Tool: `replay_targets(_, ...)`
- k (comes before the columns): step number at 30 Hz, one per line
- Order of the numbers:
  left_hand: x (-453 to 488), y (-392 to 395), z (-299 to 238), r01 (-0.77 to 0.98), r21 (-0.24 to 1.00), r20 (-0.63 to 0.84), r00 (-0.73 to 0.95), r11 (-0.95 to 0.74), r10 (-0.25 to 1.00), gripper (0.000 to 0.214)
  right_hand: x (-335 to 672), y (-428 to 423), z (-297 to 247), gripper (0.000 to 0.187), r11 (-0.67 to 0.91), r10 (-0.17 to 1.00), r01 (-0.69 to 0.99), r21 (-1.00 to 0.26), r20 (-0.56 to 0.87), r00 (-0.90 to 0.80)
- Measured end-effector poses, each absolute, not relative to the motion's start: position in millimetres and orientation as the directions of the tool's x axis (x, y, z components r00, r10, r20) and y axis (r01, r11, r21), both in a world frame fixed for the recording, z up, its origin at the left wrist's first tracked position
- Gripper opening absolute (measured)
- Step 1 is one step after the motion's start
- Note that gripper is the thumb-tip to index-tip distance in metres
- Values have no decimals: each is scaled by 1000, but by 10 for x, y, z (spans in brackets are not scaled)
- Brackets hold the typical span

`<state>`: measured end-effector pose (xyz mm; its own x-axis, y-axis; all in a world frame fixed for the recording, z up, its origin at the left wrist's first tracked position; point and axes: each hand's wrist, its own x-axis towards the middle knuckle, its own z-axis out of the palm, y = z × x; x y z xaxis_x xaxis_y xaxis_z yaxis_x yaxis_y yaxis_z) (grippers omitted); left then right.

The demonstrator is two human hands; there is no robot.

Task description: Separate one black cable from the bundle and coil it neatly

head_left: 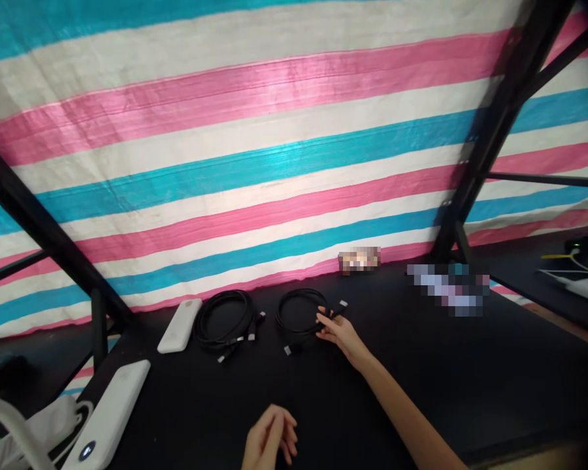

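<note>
A black coiled USB cable (279, 320) lies on the black tabletop, its metal plugs poking out at the right and lower left. My right hand (342, 334) reaches to the right side of this coil, with the fingertips closed around the cable. Just left of it rests a second black coil of USB cables (199, 320), several plug ends fanned out at its lower right. My left hand (272, 434) hovers near the front of the table, fingers loosely curled and slightly apart, holding nothing.
Two white power banks (179, 326) lie on the left, the nearer one with a lit display. A white power strip (44, 424) with cords is at lower left. Behind stands a striped tarp (274, 156) between black metal posts (490, 137). Blurred items (445, 287) lie at back right.
</note>
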<state>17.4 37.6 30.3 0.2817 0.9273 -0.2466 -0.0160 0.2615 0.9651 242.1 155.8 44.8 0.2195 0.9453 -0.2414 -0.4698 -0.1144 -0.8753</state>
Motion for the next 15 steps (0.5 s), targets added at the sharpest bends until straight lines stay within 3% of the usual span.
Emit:
replay_targets(6, 177, 237, 316, 343, 938, -43, 281, -58, 959, 55, 2431, 1559, 390, 33, -54, 987, -531, -845, -126, 100)
replay_targets(15, 243, 157, 415, 427, 891, 54, 232, -151, 971, 44, 2356, 1587, 255, 53, -50, 997, -451, -891, -68, 23)
